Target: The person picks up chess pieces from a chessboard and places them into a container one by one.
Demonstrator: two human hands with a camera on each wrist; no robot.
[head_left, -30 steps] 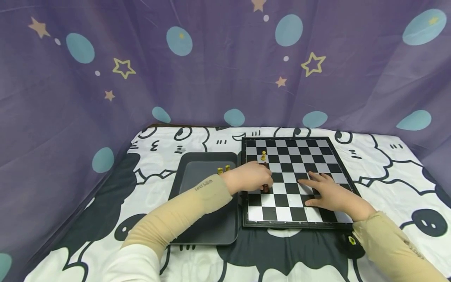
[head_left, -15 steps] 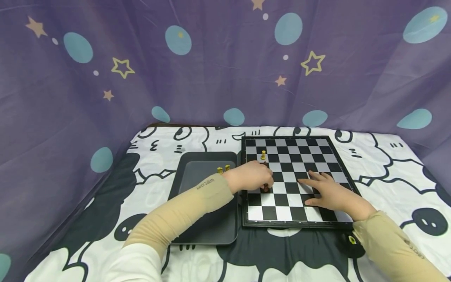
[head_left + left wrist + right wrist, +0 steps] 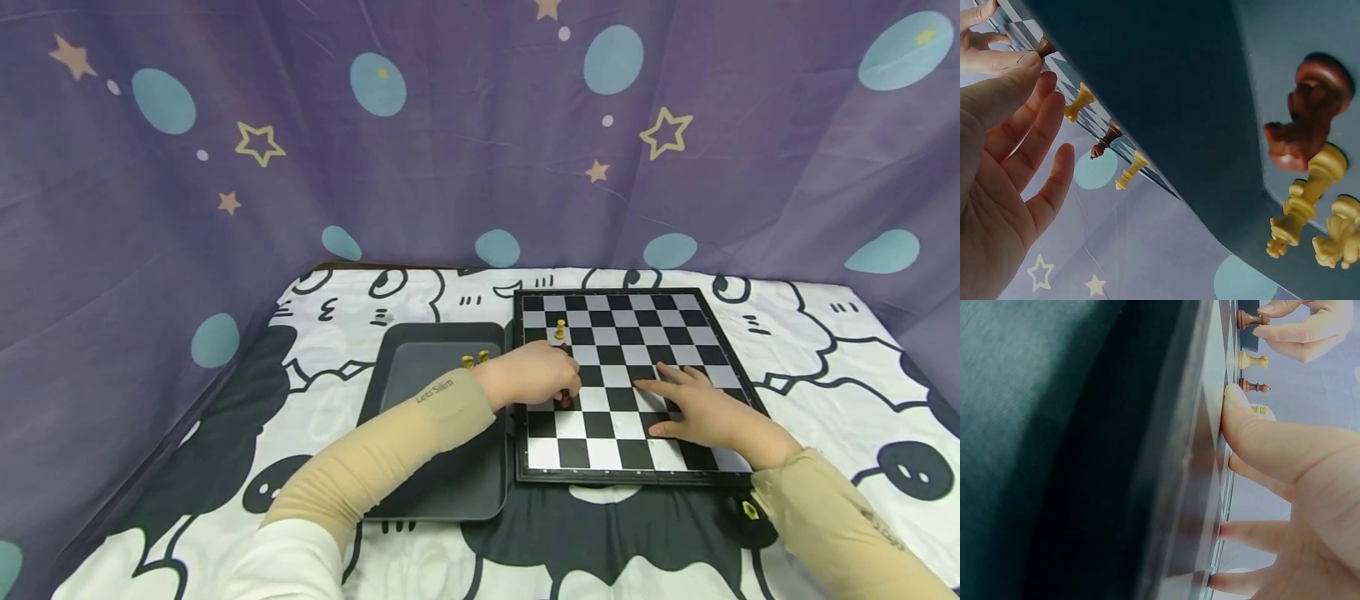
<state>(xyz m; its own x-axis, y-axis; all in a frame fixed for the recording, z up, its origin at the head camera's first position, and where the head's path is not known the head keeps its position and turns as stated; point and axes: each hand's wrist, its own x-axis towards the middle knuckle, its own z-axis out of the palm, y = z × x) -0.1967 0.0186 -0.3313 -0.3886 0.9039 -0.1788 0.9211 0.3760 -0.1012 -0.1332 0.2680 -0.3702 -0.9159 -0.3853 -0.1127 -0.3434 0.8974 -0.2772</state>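
While the left hand (image 3: 531,375) pinches its upper part between thumb and fingers, the dark reddish-brown, round-based chess piece (image 3: 1247,319) with a narrow stem stands upright on the left side of the black-and-white checkered board (image 3: 633,478), its long axis vertical, its top pointing up and partly hidden. The right hand (image 3: 701,413) rests on the board, fingers spread.

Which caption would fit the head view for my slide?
Left grip pinches a dark chess piece; right grip rests spread on the chessboard.

We wear a beige left sleeve (image 3: 386,454) with dark lettering (image 3: 435,391), perhaps "Lets Slim", a beige right sleeve (image 3: 847,525), and white cloth (image 3: 288,558).
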